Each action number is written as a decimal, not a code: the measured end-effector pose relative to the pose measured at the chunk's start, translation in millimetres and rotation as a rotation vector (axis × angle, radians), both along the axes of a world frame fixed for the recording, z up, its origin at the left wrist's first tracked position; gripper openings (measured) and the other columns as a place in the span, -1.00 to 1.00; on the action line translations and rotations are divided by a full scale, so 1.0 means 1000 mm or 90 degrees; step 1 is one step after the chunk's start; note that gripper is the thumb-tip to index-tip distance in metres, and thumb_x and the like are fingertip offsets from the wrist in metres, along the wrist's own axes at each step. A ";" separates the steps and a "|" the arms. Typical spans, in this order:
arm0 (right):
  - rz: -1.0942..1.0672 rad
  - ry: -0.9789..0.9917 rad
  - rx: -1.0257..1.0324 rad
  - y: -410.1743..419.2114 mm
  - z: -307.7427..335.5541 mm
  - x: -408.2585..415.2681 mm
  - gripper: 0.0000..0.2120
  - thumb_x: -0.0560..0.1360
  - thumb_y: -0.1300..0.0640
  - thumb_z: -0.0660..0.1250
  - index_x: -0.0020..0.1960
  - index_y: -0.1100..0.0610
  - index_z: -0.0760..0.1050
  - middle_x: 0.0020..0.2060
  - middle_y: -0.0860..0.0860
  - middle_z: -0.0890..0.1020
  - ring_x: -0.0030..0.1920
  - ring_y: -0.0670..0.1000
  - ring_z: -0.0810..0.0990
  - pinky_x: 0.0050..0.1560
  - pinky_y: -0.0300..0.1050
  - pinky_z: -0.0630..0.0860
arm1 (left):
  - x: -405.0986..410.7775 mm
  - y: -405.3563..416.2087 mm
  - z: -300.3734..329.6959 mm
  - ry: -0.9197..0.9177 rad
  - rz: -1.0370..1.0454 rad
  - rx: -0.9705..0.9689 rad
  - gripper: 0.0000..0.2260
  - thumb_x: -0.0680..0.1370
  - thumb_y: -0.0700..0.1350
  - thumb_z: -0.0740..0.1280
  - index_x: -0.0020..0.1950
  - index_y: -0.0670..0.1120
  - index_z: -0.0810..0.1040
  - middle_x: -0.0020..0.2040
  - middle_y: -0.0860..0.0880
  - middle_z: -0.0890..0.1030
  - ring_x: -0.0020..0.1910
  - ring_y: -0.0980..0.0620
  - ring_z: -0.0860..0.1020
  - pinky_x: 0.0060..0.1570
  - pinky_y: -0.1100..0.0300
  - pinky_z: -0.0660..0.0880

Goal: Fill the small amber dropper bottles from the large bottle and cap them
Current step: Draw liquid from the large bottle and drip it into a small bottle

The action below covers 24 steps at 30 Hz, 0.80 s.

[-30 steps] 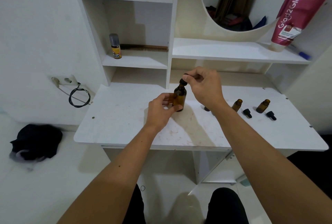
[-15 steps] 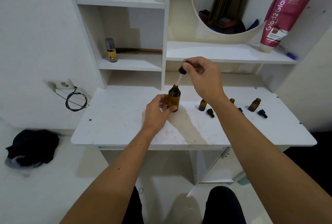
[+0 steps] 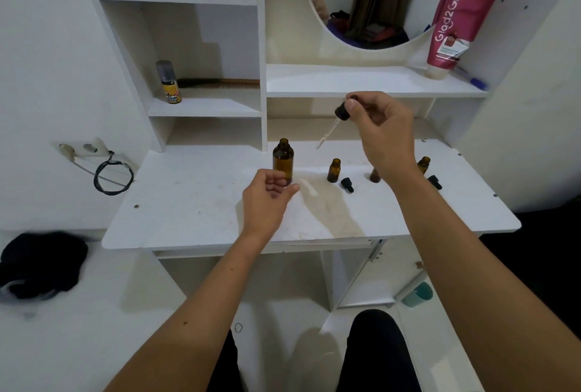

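Pinching the dropper (image 3: 338, 119) by its black rubber bulb, our right hand (image 3: 382, 130) held it above the white table (image 3: 188, 203), its pale glass tube slanting down-left. Our left hand (image 3: 267, 199) curled loosely, fingers parted, just before the uncapped, upright large amber bottle (image 3: 283, 160).

The pink tube (image 3: 462, 17) leaning by the mirror reads "Glad2Glow"; its smaller print is illegible.
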State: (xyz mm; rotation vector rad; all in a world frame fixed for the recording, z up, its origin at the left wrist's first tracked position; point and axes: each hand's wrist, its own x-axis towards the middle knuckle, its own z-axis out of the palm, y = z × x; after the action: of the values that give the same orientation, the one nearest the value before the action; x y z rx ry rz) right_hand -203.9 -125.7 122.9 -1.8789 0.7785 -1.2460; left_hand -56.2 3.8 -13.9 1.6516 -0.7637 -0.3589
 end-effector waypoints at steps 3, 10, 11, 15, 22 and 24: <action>-0.029 0.007 0.021 -0.010 -0.013 -0.014 -0.82 0.63 0.09 0.45 0.20 0.10 0.70 0.00 -0.04 0.77 0.07 -0.09 0.74 0.21 -0.21 0.63 | -0.015 -0.010 0.001 -0.008 -0.074 0.011 -0.68 0.51 -0.08 0.56 0.22 -0.04 0.60 0.02 0.07 0.67 -0.01 0.08 0.65 0.00 0.38 0.59; -0.054 0.005 0.047 -0.027 -0.032 -0.023 -0.84 0.63 0.13 0.44 0.19 0.12 0.68 -0.06 -0.06 0.77 -0.02 -0.20 0.74 0.05 -0.22 0.65 | -0.035 -0.050 0.002 -0.004 -0.111 0.031 -0.52 0.50 -0.06 0.57 0.39 -0.09 0.57 0.23 0.03 0.66 0.15 0.10 0.62 0.18 0.25 0.59; -0.054 0.008 0.045 -0.028 -0.034 -0.022 -0.84 0.63 0.14 0.44 0.19 0.13 0.68 -0.07 -0.08 0.76 -0.05 -0.22 0.73 0.00 -0.31 0.62 | -0.035 -0.055 0.002 -0.006 -0.111 0.032 -0.51 0.50 -0.06 0.57 0.40 -0.10 0.56 0.25 0.03 0.66 0.15 0.10 0.62 0.19 0.24 0.59; -0.046 0.027 0.029 -0.033 -0.040 -0.016 -0.85 0.63 0.14 0.45 0.18 0.12 0.68 -0.11 -0.17 0.74 -0.08 -0.26 0.72 0.01 -0.40 0.59 | -0.037 -0.074 0.002 -0.021 -0.109 0.038 -0.51 0.51 -0.07 0.56 0.40 -0.10 0.55 0.26 0.01 0.65 0.16 0.06 0.62 0.21 0.20 0.59; -0.033 0.028 0.009 -0.039 -0.043 -0.019 -0.84 0.64 0.15 0.43 0.19 0.15 0.67 -0.09 -0.08 0.77 -0.07 -0.17 0.75 -0.23 -0.48 0.55 | -0.033 -0.094 -0.003 -0.055 -0.105 0.027 -0.63 0.50 -0.11 0.57 0.28 -0.10 0.63 0.10 0.04 0.71 0.02 0.13 0.66 0.12 0.26 0.61; -0.038 0.034 0.009 -0.042 -0.045 -0.021 -0.83 0.64 0.14 0.42 0.19 0.16 0.68 -0.07 -0.05 0.78 -0.09 -0.15 0.74 -0.37 -0.51 0.48 | -0.032 -0.096 -0.005 -0.056 -0.106 0.020 -0.69 0.51 -0.11 0.57 0.22 -0.10 0.66 0.04 0.05 0.72 -0.01 0.13 0.67 0.10 0.25 0.62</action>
State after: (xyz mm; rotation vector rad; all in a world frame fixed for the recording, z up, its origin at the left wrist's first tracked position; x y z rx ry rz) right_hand -224.6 -167.8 77.5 -1.8967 0.8751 -1.2275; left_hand -88.3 -91.7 -19.0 1.6462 -0.9691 -0.4196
